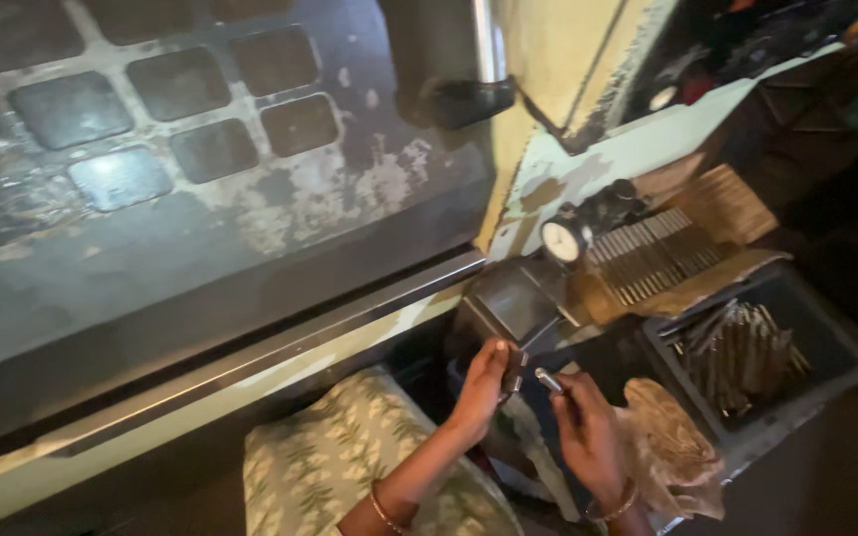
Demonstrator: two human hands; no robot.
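Observation:
My left hand (482, 382) reaches up to a dark metal block fixture (510, 298) below a round dial gauge (560, 239), its fingers closed on a small dark part at the fixture's lower edge. My right hand (586, 427) is just to the right, pinching a short shiny metal pin (548, 379) near the left hand. A green patterned cloth (350, 457) covers my lap under the left forearm. Both wrists wear thin bangles.
A large worn machine door with dark square panels (181, 149) fills the left. Rows of metal pins lie on a brown sheet (652, 256). A black tray (826, 347) holds more pins. A crumpled rag (667, 447) lies by my right hand.

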